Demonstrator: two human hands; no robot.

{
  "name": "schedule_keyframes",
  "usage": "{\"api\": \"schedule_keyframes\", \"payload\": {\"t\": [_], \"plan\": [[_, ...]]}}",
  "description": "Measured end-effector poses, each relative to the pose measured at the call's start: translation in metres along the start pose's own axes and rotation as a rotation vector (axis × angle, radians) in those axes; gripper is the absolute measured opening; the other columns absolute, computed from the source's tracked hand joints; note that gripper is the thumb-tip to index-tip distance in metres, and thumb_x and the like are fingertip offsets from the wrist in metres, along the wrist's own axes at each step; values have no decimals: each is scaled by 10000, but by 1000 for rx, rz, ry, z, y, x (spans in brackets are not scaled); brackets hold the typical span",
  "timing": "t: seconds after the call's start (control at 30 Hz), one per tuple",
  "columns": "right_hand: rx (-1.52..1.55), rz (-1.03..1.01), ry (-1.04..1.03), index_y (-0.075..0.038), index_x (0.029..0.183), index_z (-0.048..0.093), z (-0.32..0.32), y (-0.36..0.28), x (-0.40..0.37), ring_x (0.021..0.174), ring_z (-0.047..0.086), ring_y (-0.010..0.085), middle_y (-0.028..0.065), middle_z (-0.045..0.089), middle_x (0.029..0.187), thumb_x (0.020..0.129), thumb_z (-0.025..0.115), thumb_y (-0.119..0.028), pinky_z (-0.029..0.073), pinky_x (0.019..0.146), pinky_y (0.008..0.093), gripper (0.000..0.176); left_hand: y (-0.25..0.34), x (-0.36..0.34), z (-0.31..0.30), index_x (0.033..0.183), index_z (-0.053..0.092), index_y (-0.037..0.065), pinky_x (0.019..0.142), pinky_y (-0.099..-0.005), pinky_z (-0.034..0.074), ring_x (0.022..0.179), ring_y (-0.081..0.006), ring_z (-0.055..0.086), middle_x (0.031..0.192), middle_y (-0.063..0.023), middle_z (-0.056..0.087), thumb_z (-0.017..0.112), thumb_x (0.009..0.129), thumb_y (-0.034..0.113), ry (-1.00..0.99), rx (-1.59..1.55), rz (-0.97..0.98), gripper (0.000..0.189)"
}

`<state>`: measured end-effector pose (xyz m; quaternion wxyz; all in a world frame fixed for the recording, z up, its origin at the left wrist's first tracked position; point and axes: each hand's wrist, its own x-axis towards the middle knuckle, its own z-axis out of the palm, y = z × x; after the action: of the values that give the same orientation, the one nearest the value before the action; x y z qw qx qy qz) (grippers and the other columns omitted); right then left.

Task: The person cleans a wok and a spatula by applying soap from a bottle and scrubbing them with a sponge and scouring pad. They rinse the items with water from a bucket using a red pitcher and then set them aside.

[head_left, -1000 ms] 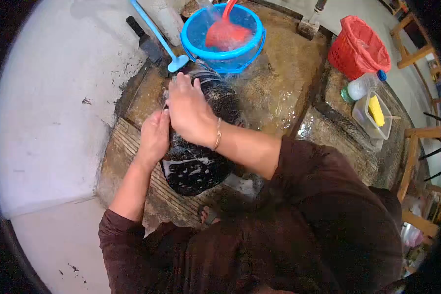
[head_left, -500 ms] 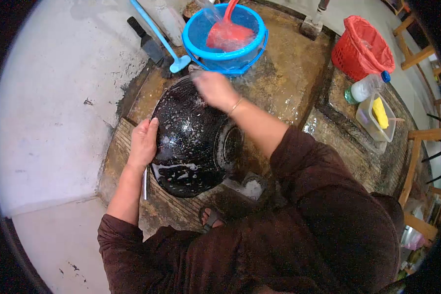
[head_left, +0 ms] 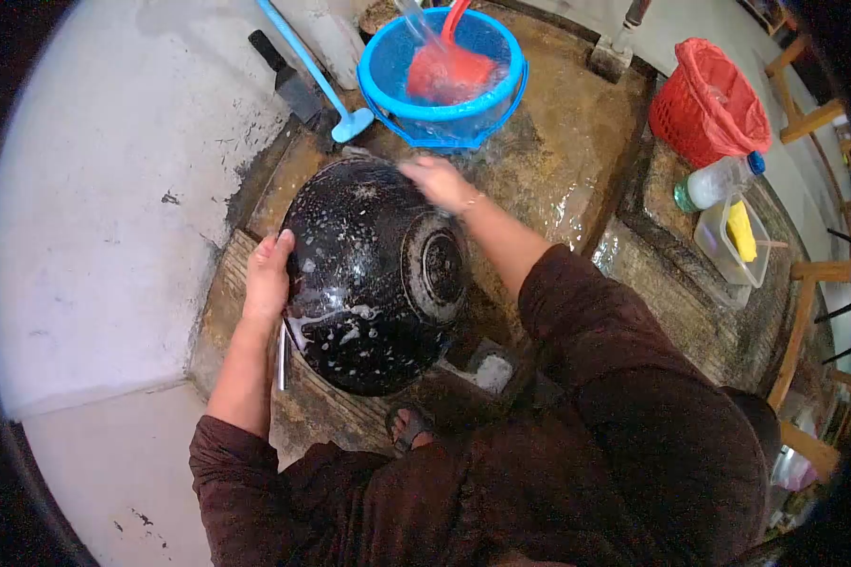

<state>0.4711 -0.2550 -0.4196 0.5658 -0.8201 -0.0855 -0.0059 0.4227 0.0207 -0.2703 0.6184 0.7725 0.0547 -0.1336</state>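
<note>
A large black wok (head_left: 350, 255) is tilted with its soapy, wet underside and round base ring facing me. My left hand (head_left: 269, 274) grips the rim on the left, thumb over the edge. At the far right part of the wok is my right hand (head_left: 440, 183), with fingers curled against the surface and smeared by motion. Whatever lies under those fingers is hidden. A handle loop (head_left: 356, 151) shows at the wok's far edge. Beyond it stands a blue bucket (head_left: 444, 111), where water pours over a red dipper (head_left: 449, 74).
A light-blue long-handled tool (head_left: 354, 125) and a black-handled scraper (head_left: 298, 93) lean by the wall. To the right are a red basket (head_left: 690, 113), a bottle (head_left: 714, 182) and a plastic tub (head_left: 723, 253) holding a yellow cloth (head_left: 741, 231). The floor (head_left: 558, 132) is wet.
The wok has turned so more of its base ring faces me. My right hand has moved right and slightly toward me along it. My left hand keeps hold of the rim.
</note>
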Motion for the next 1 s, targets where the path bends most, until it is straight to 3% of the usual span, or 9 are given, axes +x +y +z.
{"api": "schedule_keyframes", "payload": {"t": [0.03, 0.1, 0.17, 0.27, 0.33, 0.47, 0.67, 0.9, 1.0], "plan": [[-273, 88, 98, -23, 1058, 594, 0, 14, -18, 915, 593, 328, 197, 625, 992, 916, 427, -297, 451, 828, 419, 351, -18, 14, -13, 851, 594, 42, 618, -243, 442, 652, -75, 533, 773, 6, 618, 498, 928, 238, 34, -44, -20, 231], [348, 512, 78, -4, 1128, 571, 25, 87, -54, 948, 581, 191, 117, 633, 1036, 895, 499, -370, 451, 806, 333, 439, -19, 24, -17, 862, 605, 51, 601, -266, 457, 627, -109, 560, 762, -17, 632, 496, 917, 245, 117, -105, -141, 229], [302, 635, 160, -12, 1104, 588, 47, 101, -101, 972, 579, 206, 119, 634, 1023, 912, 460, -343, 435, 829, 324, 403, 7, 18, -7, 867, 614, 61, 575, -292, 468, 593, -147, 581, 744, -41, 642, 489, 908, 252, 226, -146, -346, 232], [-363, 418, 85, 5, 1154, 540, 47, 36, -145, 1030, 553, 372, 242, 561, 1139, 918, 418, -217, 428, 888, 432, 346, 19, 22, -5, 845, 616, 56, 551, -345, 467, 555, -211, 584, 708, -84, 640, 472, 903, 254, 276, -142, -398, 252], [23, 294, 393, 20, 1174, 514, 46, -53, -149, 1113, 500, 369, 240, 522, 1198, 915, 420, -204, 385, 956, 412, 355, 29, 24, 1, 846, 616, 53, 561, -368, 464, 554, -234, 583, 721, -104, 644, 479, 896, 257, 316, -62, -407, 251], [-239, -279, 243, 52, 1192, 466, 49, -155, -100, 1231, 380, 400, 261, 436, 1275, 887, 489, -180, 272, 1050, 466, 384, 1, 60, -15, 843, 635, 36, 613, -331, 449, 593, -193, 577, 753, -92, 649, 496, 893, 252, 192, -7, -351, 261], [-663, -310, -239, 28, 743, 633, 53, -126, 54, 906, 566, 393, 249, 594, 949, 845, 481, -270, 446, 832, 466, 349, -1, 54, -21, 879, 663, -19, 645, -306, 435, 685, -160, 576, 806, -93, 655, 514, 876, 221, 170, 268, -90, 282], [-664, -419, -275, 84, 954, 604, 96, -243, -74, 1185, 428, 391, 238, 523, 1160, 775, 542, -124, 318, 1002, 475, 282, 2, 41, -31, 1024, 633, -12, 720, -332, 461, 806, -217, 619, 902, -144, 667, 491, 849, 176, 283, 71, -405, 294], [-281, -331, -137, 105, 1114, 521, 95, -197, -136, 1281, 313, 400, 261, 400, 1298, 793, 508, -70, 227, 1081, 456, 365, -6, 30, -36, 1008, 635, -8, 704, -361, 466, 802, -277, 627, 895, -139, 663, 499, 835, 165, 299, -47, -450, 280]]}}
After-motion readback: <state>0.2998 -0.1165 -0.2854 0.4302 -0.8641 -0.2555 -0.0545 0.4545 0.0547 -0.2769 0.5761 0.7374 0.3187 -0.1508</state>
